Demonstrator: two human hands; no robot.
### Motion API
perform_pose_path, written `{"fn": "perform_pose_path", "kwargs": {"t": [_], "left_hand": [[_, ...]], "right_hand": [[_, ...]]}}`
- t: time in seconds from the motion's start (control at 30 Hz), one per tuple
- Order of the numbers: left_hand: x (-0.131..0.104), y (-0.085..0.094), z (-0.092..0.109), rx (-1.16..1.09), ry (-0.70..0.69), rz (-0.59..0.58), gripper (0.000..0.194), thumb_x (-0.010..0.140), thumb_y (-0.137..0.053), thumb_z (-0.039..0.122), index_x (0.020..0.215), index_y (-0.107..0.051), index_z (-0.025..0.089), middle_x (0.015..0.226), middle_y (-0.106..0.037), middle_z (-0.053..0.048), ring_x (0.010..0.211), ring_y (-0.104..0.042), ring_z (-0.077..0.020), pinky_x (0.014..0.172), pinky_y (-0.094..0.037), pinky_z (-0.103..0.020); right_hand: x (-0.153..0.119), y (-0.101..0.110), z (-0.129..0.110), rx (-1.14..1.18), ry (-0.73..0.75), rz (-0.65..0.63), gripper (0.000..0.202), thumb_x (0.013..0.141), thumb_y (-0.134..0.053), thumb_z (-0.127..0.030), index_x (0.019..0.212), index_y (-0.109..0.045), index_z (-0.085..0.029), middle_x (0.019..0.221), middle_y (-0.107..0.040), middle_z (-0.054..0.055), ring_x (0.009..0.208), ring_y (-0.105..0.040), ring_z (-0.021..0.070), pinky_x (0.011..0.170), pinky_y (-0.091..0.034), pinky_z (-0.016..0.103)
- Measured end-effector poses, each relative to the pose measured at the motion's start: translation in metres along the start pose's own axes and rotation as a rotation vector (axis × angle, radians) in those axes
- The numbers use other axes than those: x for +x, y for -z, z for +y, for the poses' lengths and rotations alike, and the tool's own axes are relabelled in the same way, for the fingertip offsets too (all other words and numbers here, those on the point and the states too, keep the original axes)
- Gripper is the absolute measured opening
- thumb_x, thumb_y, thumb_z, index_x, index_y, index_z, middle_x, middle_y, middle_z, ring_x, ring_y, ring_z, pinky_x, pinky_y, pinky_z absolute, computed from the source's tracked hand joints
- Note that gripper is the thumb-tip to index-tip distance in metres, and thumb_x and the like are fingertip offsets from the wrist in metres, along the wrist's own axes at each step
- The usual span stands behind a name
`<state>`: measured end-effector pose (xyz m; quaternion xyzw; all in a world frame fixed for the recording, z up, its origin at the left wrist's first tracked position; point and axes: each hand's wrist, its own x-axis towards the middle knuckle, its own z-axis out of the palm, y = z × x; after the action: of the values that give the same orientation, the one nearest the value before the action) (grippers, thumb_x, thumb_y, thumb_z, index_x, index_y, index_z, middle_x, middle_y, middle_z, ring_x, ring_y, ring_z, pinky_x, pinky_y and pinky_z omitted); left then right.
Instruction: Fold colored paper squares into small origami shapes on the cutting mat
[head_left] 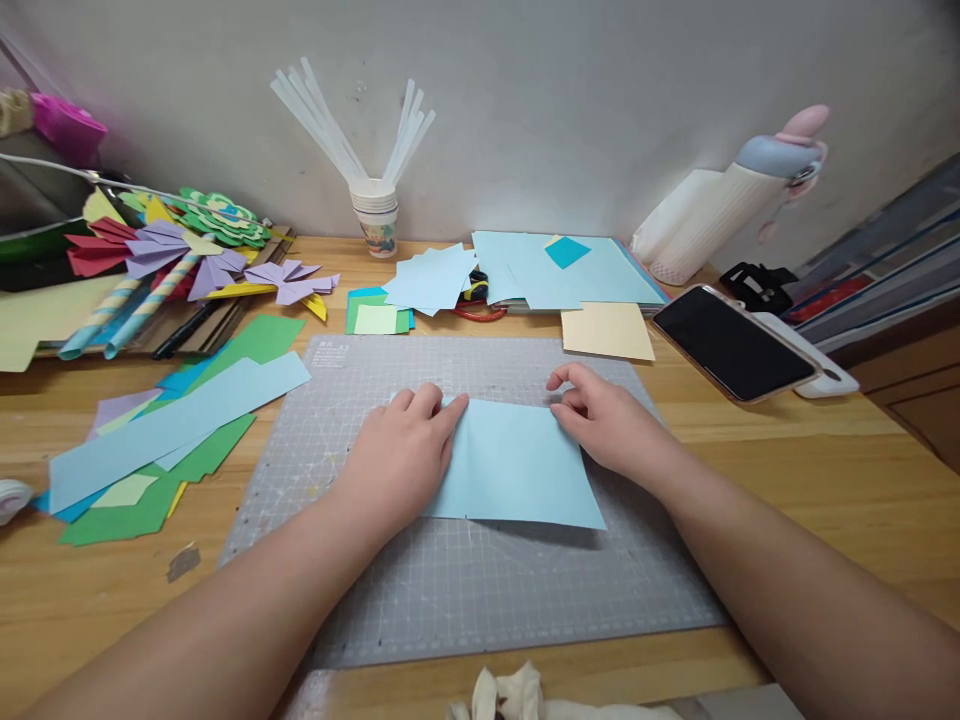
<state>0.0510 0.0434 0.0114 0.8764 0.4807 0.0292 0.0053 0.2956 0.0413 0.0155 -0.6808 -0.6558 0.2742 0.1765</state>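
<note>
A light blue sheet of paper (pixel 517 465) lies on the grey gridded cutting mat (pixel 420 600). A faint vertical crease shows near its left side, and its lower right corner lifts a little off the mat. My left hand (pixel 405 440) rests over the left end of the sheet, fingers bent, pressing it down; it hides that end. At the sheet's upper right corner is my right hand (pixel 600 415), its fingers curled at the paper's edge and the index finger arched above.
Left of the mat lie coloured paper scraps (pixel 180 430) and paper flowers (pixel 165 245). Behind it stand paper cups (pixel 373 215) with white sticks, blue paper sheets (pixel 540 275) and a cream sheet (pixel 607 332). A phone (pixel 735 342) and a bottle (pixel 720 220) are at the right.
</note>
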Motion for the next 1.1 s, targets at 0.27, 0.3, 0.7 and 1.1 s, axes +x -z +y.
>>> {"fn": "perform_pose_path", "kwargs": {"t": [0.27, 0.3, 0.7, 1.1], "left_hand": [[-0.003, -0.002, 0.001, -0.048, 0.05, 0.038, 0.04, 0.097, -0.038, 0.025, 0.132, -0.056, 0.022, 0.119, -0.062, -0.012, 0.102, -0.058, -0.0282, 0.086, -0.048, -0.044], [-0.004, -0.003, 0.0, -0.053, 0.068, 0.047, 0.04, 0.097, -0.038, 0.026, 0.133, -0.055, 0.021, 0.126, -0.06, -0.013, 0.111, -0.056, -0.0297, 0.092, -0.046, -0.046], [-0.005, -0.014, -0.006, -0.117, 0.109, -0.015, 0.051, 0.101, -0.026, 0.034, 0.15, -0.032, 0.022, 0.158, -0.027, -0.004, 0.145, -0.028, -0.0236, 0.117, -0.022, -0.055], [-0.005, -0.016, -0.007, -0.137, 0.107, -0.02, 0.052, 0.101, -0.026, 0.034, 0.15, -0.031, 0.021, 0.159, -0.025, -0.006, 0.146, -0.026, -0.0233, 0.117, -0.02, -0.056]], "right_hand": [[-0.004, 0.001, 0.01, 0.192, -0.091, -0.016, 0.022, 0.086, -0.051, -0.037, 0.103, -0.044, -0.026, 0.055, -0.048, -0.01, 0.047, -0.047, 0.0139, 0.051, -0.035, 0.026], [-0.007, 0.001, 0.012, 0.225, -0.105, -0.028, 0.024, 0.086, -0.05, -0.039, 0.104, -0.042, -0.026, 0.055, -0.048, -0.01, 0.046, -0.048, 0.014, 0.05, -0.037, 0.026], [-0.039, -0.013, 0.009, 0.305, -0.09, 0.001, 0.035, 0.084, -0.054, -0.027, 0.117, -0.041, -0.026, 0.057, -0.039, -0.01, 0.053, -0.04, 0.0139, 0.055, -0.033, 0.026], [-0.066, -0.021, 0.012, 0.398, -0.155, -0.017, 0.035, 0.089, -0.051, -0.042, 0.117, -0.035, -0.027, 0.064, -0.048, -0.007, 0.059, -0.046, 0.0163, 0.059, -0.037, 0.029]]}}
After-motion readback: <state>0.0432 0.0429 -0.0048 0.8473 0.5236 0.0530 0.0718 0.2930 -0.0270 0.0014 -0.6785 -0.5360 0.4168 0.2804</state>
